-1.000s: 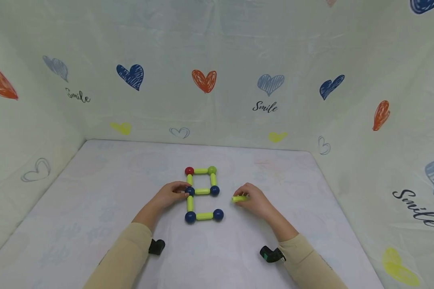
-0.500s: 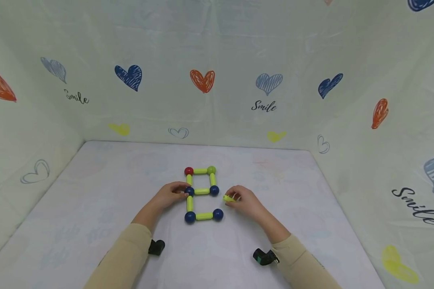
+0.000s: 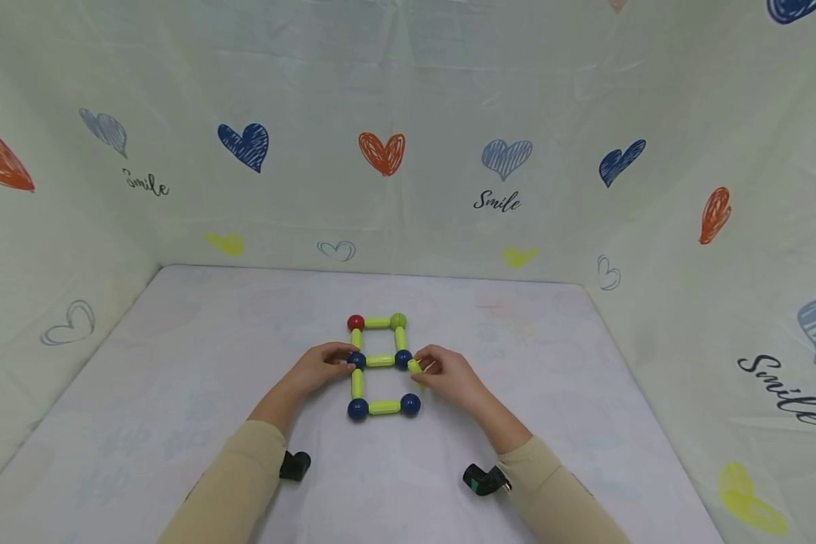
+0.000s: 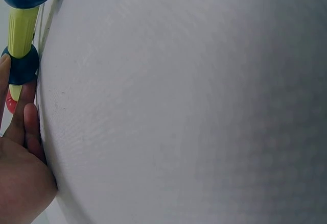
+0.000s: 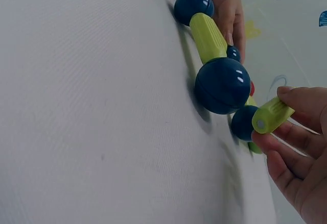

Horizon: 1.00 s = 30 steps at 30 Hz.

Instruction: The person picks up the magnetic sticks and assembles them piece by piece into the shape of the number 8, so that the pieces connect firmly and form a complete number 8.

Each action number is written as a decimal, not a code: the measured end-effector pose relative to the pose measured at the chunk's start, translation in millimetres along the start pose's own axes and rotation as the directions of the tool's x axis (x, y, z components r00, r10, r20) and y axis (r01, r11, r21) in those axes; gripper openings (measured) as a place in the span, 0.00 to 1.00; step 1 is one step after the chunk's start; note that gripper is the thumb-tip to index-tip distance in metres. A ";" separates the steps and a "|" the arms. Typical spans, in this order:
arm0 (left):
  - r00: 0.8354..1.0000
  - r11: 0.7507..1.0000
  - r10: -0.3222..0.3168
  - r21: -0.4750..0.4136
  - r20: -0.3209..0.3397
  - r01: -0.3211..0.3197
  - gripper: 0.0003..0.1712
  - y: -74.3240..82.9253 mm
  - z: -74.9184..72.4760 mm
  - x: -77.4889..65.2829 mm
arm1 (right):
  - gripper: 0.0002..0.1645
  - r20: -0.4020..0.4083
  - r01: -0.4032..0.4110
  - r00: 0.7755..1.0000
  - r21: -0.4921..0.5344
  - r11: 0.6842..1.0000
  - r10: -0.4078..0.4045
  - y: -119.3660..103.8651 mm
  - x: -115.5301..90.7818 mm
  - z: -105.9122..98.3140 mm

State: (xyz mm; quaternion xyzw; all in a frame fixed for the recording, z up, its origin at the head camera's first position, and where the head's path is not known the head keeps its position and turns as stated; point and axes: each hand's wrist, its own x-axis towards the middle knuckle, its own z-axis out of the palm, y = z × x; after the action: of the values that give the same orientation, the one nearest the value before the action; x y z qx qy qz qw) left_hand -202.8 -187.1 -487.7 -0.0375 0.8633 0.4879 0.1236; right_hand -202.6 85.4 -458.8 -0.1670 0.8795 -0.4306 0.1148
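A flat figure of yellow-green magnetic rods and balls lies on the table. Its far corners are a red ball (image 3: 356,323) and a green ball (image 3: 398,320); the other balls are blue. My left hand (image 3: 321,367) holds the middle-left blue ball (image 4: 24,70) between thumb and fingers. Between thumb and fingertips, my right hand (image 3: 452,375) pinches a loose magnetic rod (image 5: 273,115), its round metal end showing in the right wrist view. This rod is beside the middle-right blue ball (image 3: 403,359); whether they touch I cannot tell. Closer to me sits the near-right blue ball (image 3: 410,405).
The white table (image 3: 177,363) meets a pale curtain (image 3: 435,91) printed with hearts at the back and sides. Dark wrist cameras stick out from both sleeves, such as the right wrist camera (image 3: 483,480).
My right hand has moved left, carrying the magnetic rod up to the figure, and the rod has turned from roughly sideways to slanting toward me. The left hand stays on its blue ball.
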 end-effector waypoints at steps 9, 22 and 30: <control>1.000 1.000 -0.015 -0.009 -0.002 0.015 0.20 2.2 0.2 -1.7 | 0.17 -0.026 -0.008 1.000 0.045 0.999 0.010 -2.2 6.8 6.1; 1.000 1.000 -0.012 -0.013 -0.005 0.012 0.20 1.9 0.5 -2.2 | 0.17 -0.028 -0.076 0.997 0.076 0.994 0.079 -3.9 11.1 14.4; 1.000 1.000 -0.006 -0.010 -0.003 0.006 0.20 2.3 0.2 -2.7 | 0.17 -0.017 -0.108 0.994 0.042 0.993 0.109 -5.5 12.7 18.3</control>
State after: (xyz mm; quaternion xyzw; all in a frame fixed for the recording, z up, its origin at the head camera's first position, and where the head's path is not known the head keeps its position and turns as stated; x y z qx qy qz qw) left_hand -200.6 -185.8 -485.2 -0.0417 0.8609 0.4918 0.1236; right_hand -206.8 64.1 -466.2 -0.1122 0.8793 -0.4433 0.1330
